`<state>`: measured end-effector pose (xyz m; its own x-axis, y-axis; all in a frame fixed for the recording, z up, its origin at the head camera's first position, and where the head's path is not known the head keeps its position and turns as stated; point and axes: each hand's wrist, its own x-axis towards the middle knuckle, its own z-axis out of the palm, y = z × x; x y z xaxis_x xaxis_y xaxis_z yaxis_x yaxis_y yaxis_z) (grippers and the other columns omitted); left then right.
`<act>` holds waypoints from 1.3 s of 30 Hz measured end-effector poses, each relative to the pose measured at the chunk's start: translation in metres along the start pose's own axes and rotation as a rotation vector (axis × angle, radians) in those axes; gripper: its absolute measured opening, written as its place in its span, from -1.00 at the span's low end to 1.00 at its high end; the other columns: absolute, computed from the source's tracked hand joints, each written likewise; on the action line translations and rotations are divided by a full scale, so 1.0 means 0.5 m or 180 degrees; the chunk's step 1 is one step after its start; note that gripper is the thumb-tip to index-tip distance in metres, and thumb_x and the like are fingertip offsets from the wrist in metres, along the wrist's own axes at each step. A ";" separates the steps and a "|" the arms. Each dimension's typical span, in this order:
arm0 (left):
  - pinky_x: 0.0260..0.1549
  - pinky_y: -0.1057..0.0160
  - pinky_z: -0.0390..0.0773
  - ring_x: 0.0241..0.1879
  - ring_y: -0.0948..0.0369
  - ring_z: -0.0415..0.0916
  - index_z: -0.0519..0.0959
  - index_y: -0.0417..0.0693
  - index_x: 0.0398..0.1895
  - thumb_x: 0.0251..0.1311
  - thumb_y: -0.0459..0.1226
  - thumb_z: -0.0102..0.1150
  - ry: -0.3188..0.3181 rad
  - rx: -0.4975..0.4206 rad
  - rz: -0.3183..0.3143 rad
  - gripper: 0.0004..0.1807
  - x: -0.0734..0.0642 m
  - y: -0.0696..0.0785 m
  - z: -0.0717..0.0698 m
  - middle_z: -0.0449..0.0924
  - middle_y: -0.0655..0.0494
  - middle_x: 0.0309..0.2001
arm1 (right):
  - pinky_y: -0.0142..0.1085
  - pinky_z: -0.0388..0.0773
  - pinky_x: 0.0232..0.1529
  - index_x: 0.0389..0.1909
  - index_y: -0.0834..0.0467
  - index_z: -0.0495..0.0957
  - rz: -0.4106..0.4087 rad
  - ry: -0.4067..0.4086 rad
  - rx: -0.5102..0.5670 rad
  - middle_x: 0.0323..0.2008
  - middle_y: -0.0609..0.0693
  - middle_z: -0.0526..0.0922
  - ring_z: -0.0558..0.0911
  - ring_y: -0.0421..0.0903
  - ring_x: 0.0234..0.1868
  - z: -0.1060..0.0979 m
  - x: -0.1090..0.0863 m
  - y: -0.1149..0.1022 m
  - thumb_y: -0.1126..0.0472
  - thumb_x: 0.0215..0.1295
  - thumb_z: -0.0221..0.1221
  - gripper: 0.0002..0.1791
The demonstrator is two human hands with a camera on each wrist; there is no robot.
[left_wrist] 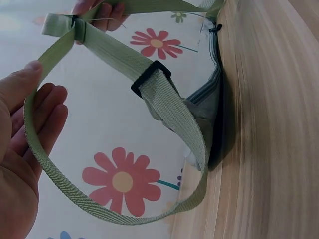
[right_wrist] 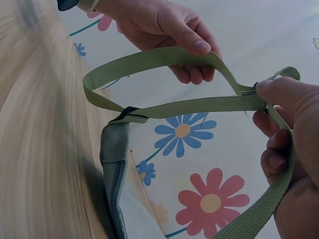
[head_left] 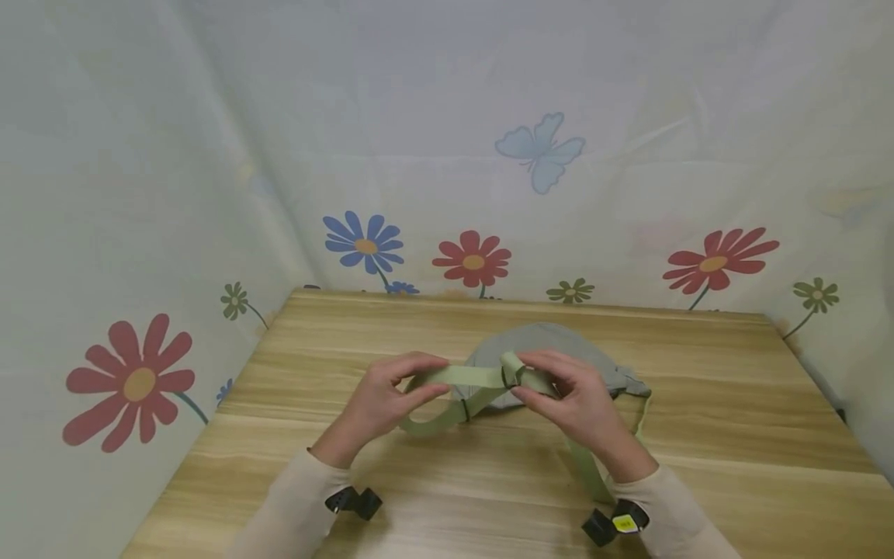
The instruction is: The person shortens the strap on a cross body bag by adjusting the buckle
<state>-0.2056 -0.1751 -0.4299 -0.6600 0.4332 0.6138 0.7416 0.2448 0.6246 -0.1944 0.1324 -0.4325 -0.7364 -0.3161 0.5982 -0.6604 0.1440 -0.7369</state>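
Note:
A grey waist bag [head_left: 545, 339] with a zipper [left_wrist: 215, 50] lies on the table, its light green webbing strap [head_left: 475, 377] raised in front of it. My left hand [head_left: 386, 394] pinches a bend of the strap between thumb and fingers. To the right, my right hand [head_left: 576, 397] grips the strap at a small dark buckle [head_left: 512, 378], where a short folded end stands up. Between the hands the strap makes a wide loop, which passes through a black slider [left_wrist: 151, 78] near the bag. The right fingers partly cover the buckle in the right wrist view.
The wood-grain table [head_left: 335, 334] carries the bag near its middle. Behind and to the left hangs a pale sheet [head_left: 419, 116] printed with flowers and a butterfly. Another length of strap [head_left: 590, 470] hangs below my right wrist.

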 end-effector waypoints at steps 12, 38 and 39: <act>-0.16 0.41 0.72 -0.15 0.31 0.72 0.75 -0.25 0.05 0.16 -0.59 0.49 0.0030 -0.0112 0.0137 -0.63 0.009 0.007 0.000 0.83 -0.13 -0.07 | -0.38 0.67 -0.21 0.14 0.21 0.74 0.0483 -0.0389 -0.0328 0.08 0.12 0.75 0.65 -0.28 -0.11 -0.012 0.008 -0.019 0.36 0.30 0.50 -0.61; -0.20 0.34 0.73 -0.09 0.11 0.81 0.79 -0.14 0.04 0.08 -0.48 0.60 -0.0050 0.0657 0.0041 -0.59 -0.035 -0.006 -0.048 0.85 -0.06 0.01 | -0.41 0.67 -0.17 -0.01 0.23 0.71 0.0572 -0.0354 -0.0282 -0.03 0.13 0.74 0.65 -0.32 -0.15 -0.035 0.008 -0.015 0.45 0.25 0.48 -0.69; -0.22 0.35 0.72 -0.10 0.14 0.81 0.79 -0.13 0.04 0.08 -0.48 0.60 -0.0056 0.0666 0.0011 -0.59 -0.039 -0.007 -0.054 0.85 -0.06 0.01 | -0.41 0.67 -0.16 0.00 0.23 0.71 0.0559 -0.0355 -0.0281 -0.02 0.14 0.75 0.65 -0.33 -0.14 -0.038 0.008 -0.015 0.45 0.25 0.48 -0.69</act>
<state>-0.1987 -0.2079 -0.4308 -0.6566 0.4490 0.6061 0.7539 0.4174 0.5074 -0.1954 0.1478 -0.4185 -0.8237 -0.3798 0.4211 -0.5374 0.2860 -0.7933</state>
